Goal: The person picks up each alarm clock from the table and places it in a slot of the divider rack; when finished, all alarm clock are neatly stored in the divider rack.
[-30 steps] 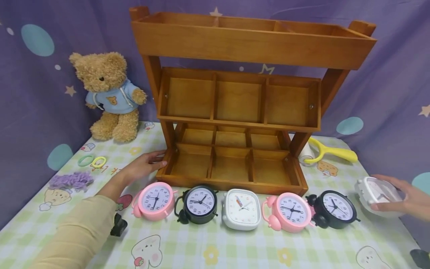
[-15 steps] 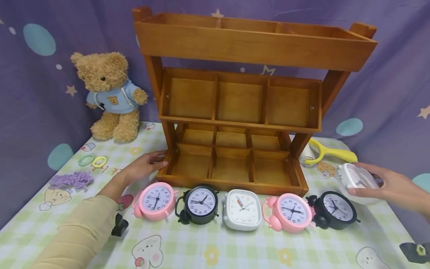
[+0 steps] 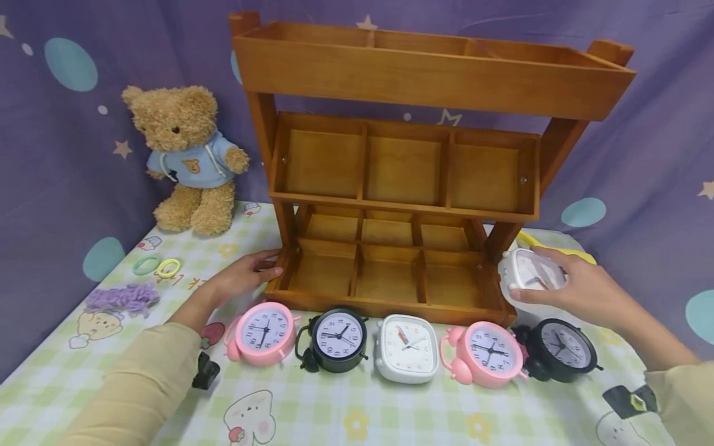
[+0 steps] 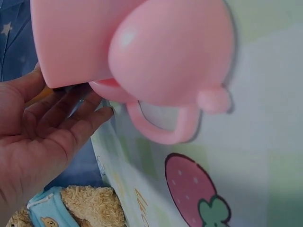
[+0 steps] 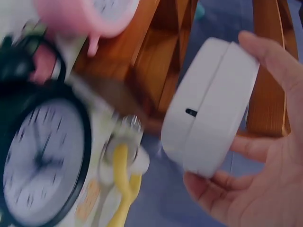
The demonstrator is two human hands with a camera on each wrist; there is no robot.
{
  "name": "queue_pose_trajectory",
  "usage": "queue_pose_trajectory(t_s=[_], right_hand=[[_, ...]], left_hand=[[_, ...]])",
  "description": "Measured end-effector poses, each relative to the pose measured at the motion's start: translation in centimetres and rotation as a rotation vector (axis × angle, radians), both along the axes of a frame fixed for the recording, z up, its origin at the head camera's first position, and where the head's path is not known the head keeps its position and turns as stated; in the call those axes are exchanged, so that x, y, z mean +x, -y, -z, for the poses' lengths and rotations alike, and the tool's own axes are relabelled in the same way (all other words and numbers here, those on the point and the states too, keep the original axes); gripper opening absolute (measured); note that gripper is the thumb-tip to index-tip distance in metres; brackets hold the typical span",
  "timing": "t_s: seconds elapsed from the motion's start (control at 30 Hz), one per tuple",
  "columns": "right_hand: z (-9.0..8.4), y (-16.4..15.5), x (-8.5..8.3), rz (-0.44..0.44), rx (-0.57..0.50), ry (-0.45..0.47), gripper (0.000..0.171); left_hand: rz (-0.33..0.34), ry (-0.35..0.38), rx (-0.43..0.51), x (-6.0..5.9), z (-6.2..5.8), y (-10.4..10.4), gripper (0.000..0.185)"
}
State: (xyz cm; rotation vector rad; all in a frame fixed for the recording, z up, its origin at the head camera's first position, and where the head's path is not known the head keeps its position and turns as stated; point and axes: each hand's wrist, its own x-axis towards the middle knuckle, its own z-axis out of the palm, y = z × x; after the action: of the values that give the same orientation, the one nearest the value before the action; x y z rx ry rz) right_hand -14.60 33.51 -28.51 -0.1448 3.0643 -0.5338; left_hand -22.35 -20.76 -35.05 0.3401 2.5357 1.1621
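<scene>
A table is carrying everything here, and it is wearing a pale green-and-yellow checked cloth printed with small cartoon animals and strawberries. A purple curtain with stars and teal dots is hanging behind it. A three-tier wooden rack is standing at the back middle, and a teddy bear in a blue hoodie is sitting to its left. Two small rings and a purple fluffy piece are lying near the left edge.

Five clocks are standing in a row in front of the rack: a pink alarm clock, a black alarm clock, a white square clock, a second pink alarm clock and a second black alarm clock.

The left hand is resting with relaxed fingers against the lower left corner of the rack, holding nothing. The right hand is gripping a white clock, fingers curled round its edges, just beside the rack's lower right post and above the table.

A yellow handle is peeking out behind the right hand, mostly covered. The right wrist view is blurring badly, so the dials there are hard to read. In the left wrist view the pink clock is filling the frame, cut off at the top. Small black objects near each sleeve are too unclear to identify.
</scene>
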Motion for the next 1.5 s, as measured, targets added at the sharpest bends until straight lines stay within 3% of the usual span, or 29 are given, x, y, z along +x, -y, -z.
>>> queue_pose_trajectory(t_s=[0.17, 0.5, 0.93, 1.5], right_hand=[[-0.3, 3.0, -0.7, -0.023, -0.017, -0.043, 0.102], [-0.6, 8.6, -1.2, -0.020, -0.020, -0.004, 0.110], [-0.9, 15.1, -2.5, -0.134, -0.058, -0.088, 0.100], [-0.2, 23.7, -5.7, -0.203, -0.117, -0.017, 0.098]], left_hand=[[-0.004, 0.003, -0.005, 0.0, -0.1, 0.0, 0.062], [0.001, -0.003, 0.010, -0.1, 0.0, 0.0, 0.062], [0.002, 0.042, 0.080, -0.3, 0.1, 0.1, 0.062], [-0.007, 0.066, 0.092, 0.0, -0.2, 0.1, 0.062]])
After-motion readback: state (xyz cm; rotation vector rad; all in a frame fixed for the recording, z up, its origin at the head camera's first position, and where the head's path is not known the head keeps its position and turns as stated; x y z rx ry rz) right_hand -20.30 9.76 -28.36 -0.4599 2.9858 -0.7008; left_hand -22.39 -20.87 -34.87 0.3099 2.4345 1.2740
